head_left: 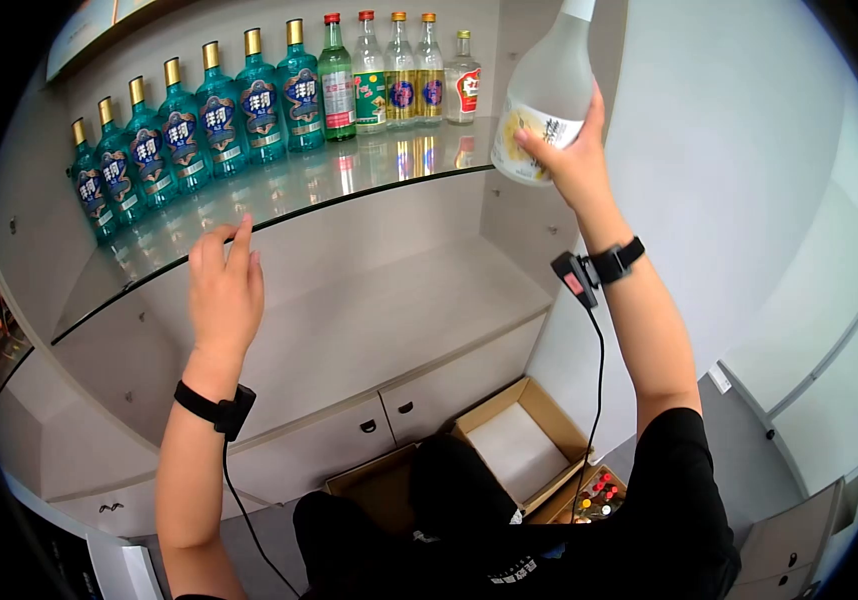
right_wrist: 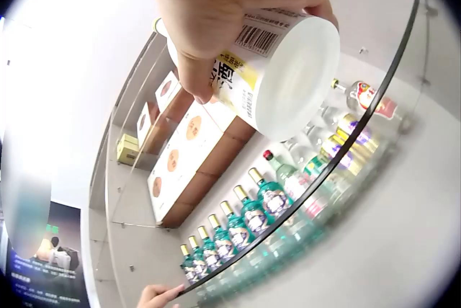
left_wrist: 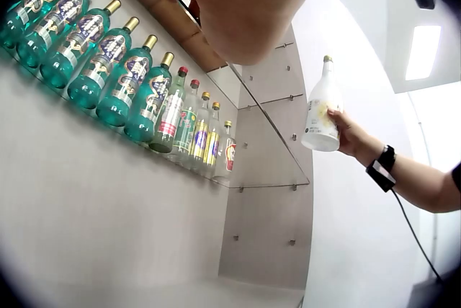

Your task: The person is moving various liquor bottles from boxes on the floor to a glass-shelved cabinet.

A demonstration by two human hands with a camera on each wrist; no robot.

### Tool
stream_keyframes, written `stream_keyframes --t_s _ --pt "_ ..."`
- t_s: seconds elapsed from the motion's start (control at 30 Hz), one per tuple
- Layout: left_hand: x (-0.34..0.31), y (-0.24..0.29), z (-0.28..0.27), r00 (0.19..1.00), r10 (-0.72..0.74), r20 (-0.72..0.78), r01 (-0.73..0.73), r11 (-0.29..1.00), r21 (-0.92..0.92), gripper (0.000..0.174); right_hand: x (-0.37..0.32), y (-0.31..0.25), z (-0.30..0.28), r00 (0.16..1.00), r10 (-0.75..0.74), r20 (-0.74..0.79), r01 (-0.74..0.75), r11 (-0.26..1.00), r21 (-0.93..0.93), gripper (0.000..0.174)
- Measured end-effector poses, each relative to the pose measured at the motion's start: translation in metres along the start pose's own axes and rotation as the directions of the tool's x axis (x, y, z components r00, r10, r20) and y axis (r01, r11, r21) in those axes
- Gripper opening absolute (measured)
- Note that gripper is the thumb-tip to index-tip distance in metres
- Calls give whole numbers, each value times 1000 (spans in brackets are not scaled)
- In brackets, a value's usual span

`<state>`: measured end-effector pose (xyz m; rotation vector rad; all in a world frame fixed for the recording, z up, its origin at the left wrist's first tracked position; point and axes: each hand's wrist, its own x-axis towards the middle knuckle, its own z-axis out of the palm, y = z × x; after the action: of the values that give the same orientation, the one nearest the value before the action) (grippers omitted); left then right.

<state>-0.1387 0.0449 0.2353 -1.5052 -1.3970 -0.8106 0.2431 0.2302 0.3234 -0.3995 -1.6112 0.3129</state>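
Observation:
My right hand (head_left: 577, 165) grips a frosted white bottle (head_left: 555, 75) low on its body, over a label with a yellow print. In the head view the bottle is raised at the right end of the glass shelf (head_left: 279, 190), its top cut off by the frame. The right wrist view shows its pale round base (right_wrist: 299, 77) from below. My left hand (head_left: 226, 290) is at the shelf's front edge, fingers loosely bent and holding nothing. Behind it stand several teal bottles (head_left: 219, 115) with gold caps in a row. To their right are a green bottle (head_left: 337, 85) and several clear bottles (head_left: 401, 80).
Below the glass shelf lies a wide cabinet board (head_left: 349, 300), with drawers (head_left: 449, 370) under it. On the floor are an open carton (head_left: 519, 445) and a box of capped bottles (head_left: 601, 495). Brown-and-white boxes (right_wrist: 191, 153) fill a higher shelf. Cables hang from both wrists.

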Motion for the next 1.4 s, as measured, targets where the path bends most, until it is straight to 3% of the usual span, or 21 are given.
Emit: stream_keyframes --t_s 0.1,0.27,0.4,0.47,0.67,1.4 --pt "2 0 0 999 -4 -36 4 1000 6 47 24 28 -5 1000 -19 -25 17 996 -86 121" --pt "1 -2 1 998 18 -63 -17 1000 26 48 49 57 -12 993 104 -50 -111 982 -155 124" --pt "1 -1 3 997 15 -78 -12 999 38 49 59 81 -16 996 70 -49 -78 977 -197 125" --pt "1 -1 3 997 14 -74 -11 999 33 49 60 90 -17 991 123 -51 -131 965 -228 126" --pt "0 0 2 997 18 -77 -16 1000 25 50 57 90 -14 975 219 -22 -219 957 -191 126" --pt "0 2 2 998 -7 -70 9 1000 30 51 68 126 -12 976 213 37 -205 967 -153 126"
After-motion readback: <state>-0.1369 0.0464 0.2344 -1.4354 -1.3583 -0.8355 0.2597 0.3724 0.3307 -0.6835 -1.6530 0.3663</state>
